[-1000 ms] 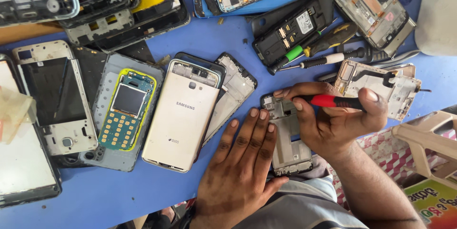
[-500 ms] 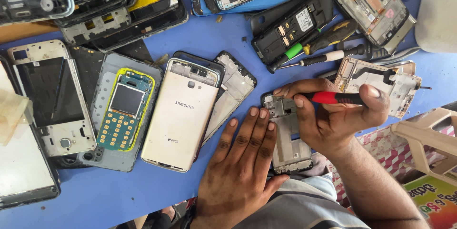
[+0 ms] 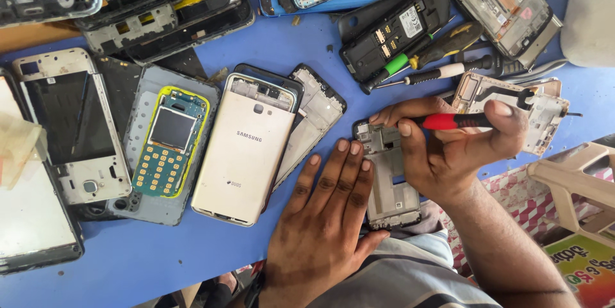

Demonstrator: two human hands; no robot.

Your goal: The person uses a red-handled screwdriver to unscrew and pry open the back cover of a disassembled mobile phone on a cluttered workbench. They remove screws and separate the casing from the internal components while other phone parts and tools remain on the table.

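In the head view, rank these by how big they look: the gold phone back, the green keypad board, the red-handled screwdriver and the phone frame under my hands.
1. Gold phone back.
2. Phone frame, partly covered by both hands, so unsure.
3. Green keypad board, close to the frame.
4. Red-handled screwdriver, mostly hidden in the right hand.

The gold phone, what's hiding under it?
Under the gold phone lie a black phone frame, peeking out on top, and a grey inner frame at its right. Their middles are covered.
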